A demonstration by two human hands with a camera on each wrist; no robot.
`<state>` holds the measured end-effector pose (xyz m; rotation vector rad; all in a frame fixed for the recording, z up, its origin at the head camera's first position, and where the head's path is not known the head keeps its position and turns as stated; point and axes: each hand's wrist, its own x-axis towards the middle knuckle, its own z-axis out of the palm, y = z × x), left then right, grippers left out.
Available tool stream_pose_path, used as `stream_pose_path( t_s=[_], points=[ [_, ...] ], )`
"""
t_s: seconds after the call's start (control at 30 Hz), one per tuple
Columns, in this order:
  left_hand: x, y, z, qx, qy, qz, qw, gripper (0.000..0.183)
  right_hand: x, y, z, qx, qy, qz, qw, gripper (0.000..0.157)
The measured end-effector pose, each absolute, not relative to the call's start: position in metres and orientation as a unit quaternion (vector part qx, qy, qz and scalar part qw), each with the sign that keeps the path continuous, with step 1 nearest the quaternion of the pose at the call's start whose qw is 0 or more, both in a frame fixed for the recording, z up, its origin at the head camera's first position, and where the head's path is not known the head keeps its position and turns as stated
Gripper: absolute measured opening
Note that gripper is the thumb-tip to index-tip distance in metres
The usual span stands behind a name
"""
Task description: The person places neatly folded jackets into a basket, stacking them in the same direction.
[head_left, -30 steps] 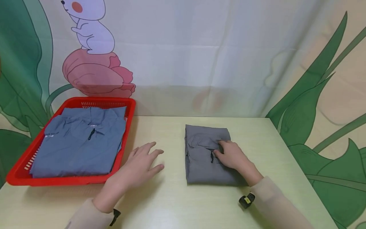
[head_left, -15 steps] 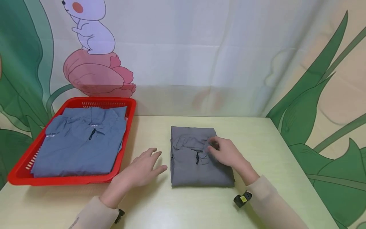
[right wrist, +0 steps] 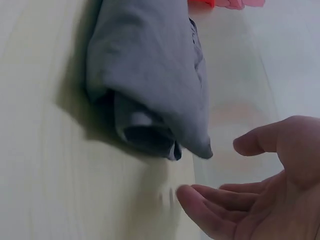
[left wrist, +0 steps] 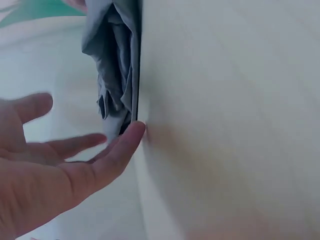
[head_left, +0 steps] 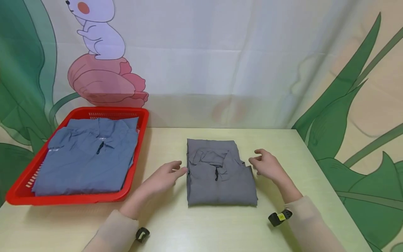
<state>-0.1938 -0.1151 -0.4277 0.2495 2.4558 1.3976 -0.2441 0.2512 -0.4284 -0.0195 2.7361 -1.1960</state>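
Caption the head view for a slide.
Left hand and right hand flank a folded grey zip-neck garment on a pale table, a red plastic basket of folded blue clothing nearby.

The shirt (head_left: 220, 190) lies farther left on the table (head_left: 214, 229) than a second ago. The right hand (head_left: 267, 165), then touching it, is now off it and just beside its right edge, leaving that side of the shirt uncovered. The left hand (head_left: 164, 177), then apart from the shirt, is now right at its left edge, fingers (head_left: 174, 163) closer together than before
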Motion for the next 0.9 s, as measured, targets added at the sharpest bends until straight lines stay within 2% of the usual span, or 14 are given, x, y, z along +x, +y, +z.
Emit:
stream_pose_path(
  t_s=[0.17,0.43,0.67,0.9],
  points=[
    [-0.2,-0.108,-0.428,0.019,0.771,0.608,0.187,0.065,-0.241,0.258,-0.431,0.013,0.878,-0.458,0.138,0.056],
    [-0.209,-0.102,-0.429,-0.012,0.675,0.7,0.231,0.065,-0.235,0.254,-0.433,-0.025,0.858,-0.481,0.178,0.051],
    [-0.216,-0.098,-0.432,-0.045,0.652,0.718,0.238,0.064,-0.236,0.25,-0.44,-0.031,0.835,-0.518,0.183,0.056],
    [-0.219,-0.097,-0.436,-0.052,0.653,0.718,0.236,0.063,-0.241,0.256,-0.451,-0.024,0.756,-0.614,0.225,0.067]
  ],
)
